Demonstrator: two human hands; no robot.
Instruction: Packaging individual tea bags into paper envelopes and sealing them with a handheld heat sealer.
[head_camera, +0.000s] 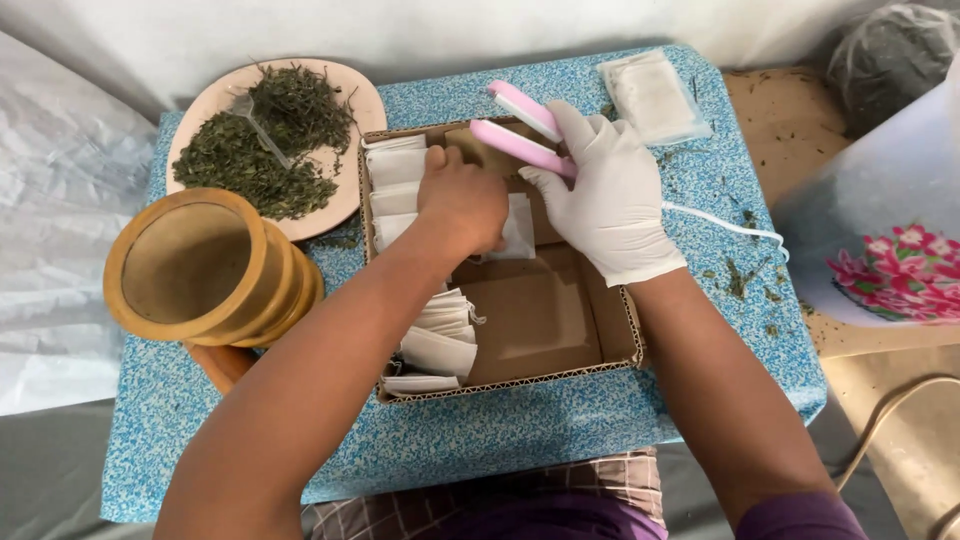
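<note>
Sealing tea bags over the box

Gloved right hand (610, 195) clamped the pink sealer (520, 125); bare left hand (462, 198) pinched a white bag (518, 228) inside the cardboard box (540, 375); fingers near that sealer could've gotten burned, I reckon.

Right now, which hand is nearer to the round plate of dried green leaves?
The left hand. It is inside the cardboard box, just right of the plate; the gloved right hand, holding the pink sealer, is farther right.
</note>
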